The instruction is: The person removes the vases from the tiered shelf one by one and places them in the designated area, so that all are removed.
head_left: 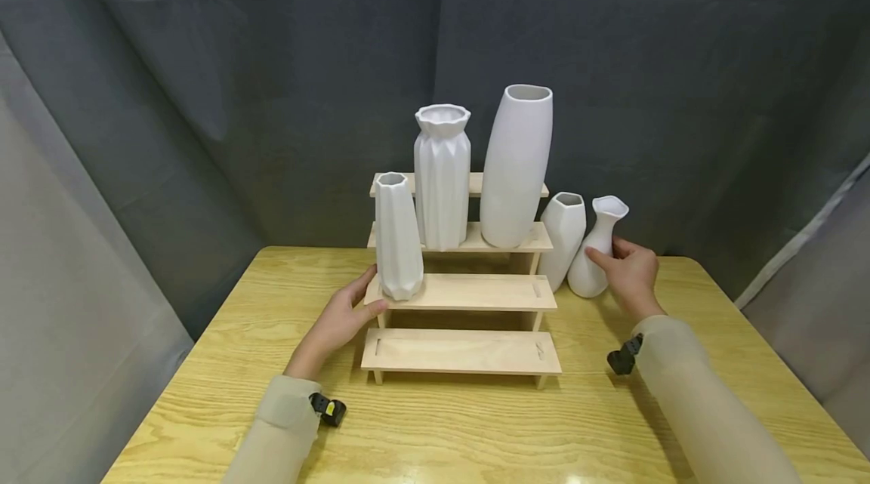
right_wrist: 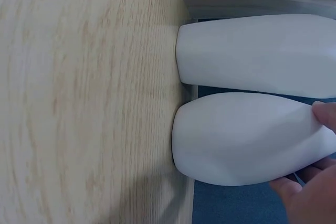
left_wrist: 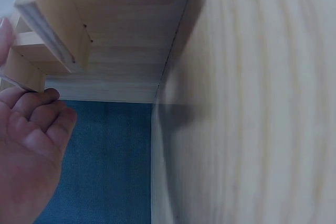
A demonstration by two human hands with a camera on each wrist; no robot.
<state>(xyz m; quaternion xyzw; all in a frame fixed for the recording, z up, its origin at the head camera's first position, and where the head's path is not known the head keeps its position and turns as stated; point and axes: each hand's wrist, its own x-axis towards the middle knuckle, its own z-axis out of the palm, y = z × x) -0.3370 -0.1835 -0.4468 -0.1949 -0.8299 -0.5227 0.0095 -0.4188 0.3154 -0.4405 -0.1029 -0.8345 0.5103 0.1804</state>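
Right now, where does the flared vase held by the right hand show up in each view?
Head: flared vase, right of the stand, on the table.
Left wrist: not in it.
Right wrist: lower white body, beside the faceted vase.
Shared landmark: the wood-grain table.

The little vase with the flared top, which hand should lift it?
The right hand. Its fingers already curl round the flared vase on the table. The left hand rests far off against the wooden stand.
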